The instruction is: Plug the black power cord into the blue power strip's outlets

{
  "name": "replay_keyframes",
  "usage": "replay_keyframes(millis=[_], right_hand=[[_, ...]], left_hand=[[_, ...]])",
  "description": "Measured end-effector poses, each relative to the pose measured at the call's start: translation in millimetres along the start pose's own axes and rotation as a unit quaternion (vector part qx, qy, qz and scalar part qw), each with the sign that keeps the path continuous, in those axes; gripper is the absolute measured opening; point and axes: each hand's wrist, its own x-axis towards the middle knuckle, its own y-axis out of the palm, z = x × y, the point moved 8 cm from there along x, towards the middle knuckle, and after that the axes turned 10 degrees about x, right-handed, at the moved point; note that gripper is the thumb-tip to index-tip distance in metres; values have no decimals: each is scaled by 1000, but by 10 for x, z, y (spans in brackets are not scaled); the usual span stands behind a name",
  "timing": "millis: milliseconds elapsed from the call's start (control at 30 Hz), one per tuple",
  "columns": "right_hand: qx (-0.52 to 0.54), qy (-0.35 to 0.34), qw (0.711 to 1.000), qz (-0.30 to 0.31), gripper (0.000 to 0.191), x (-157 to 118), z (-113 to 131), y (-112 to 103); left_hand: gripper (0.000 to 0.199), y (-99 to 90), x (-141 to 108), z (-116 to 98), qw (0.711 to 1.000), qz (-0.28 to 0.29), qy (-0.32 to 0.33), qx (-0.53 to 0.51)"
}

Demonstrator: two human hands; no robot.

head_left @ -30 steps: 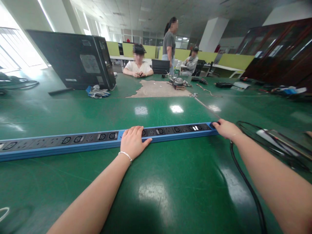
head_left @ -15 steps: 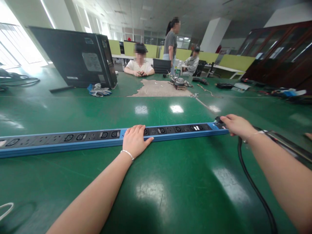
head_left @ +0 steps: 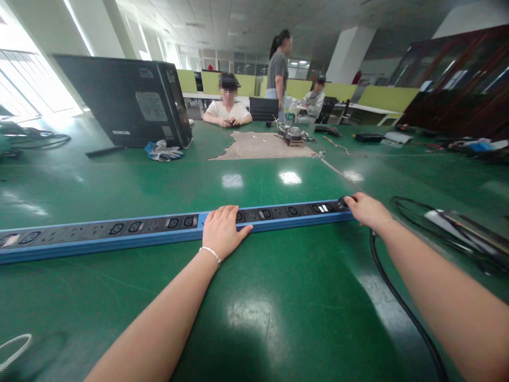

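A long blue power strip with a row of black sockets lies across the green table. My left hand grips it near the middle, fingers over the top and thumb along the near side. At the strip's right end, my right hand pinches a black plug. The plug touches or sits just over the sockets there; its prongs are hidden, so I cannot tell if it is in one. A thick black cable hangs below my right hand and runs towards the near right edge.
A black computer case and white-blue gloves stand at the back left. Coiled black cables lie at the right. A metal device is at the far middle. One person sits across the table; two others are farther back.
My right hand has moved left with the plug, from the strip's right end piece towards the last sockets. My left hand keeps its place on the strip.
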Motion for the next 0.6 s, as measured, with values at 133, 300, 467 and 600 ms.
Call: replay_keyframes(millis=[133, 300, 467, 600], right_hand=[[-16, -4, 1000, 0, 49, 37, -12, 23], [-38, -4, 999, 9, 47, 61, -20, 92], [-39, -8, 999, 0, 46, 55, -46, 156], [-48, -25, 998, -36, 46, 48, -61, 167]], left_hand=[[57, 3, 0, 2, 1000, 0, 2, 2], [56, 6, 5, 1, 1000, -1, 0, 4], [56, 2, 2, -5, 1000, 0, 1, 6], [56, 10, 2, 0, 1000, 8, -5, 7]])
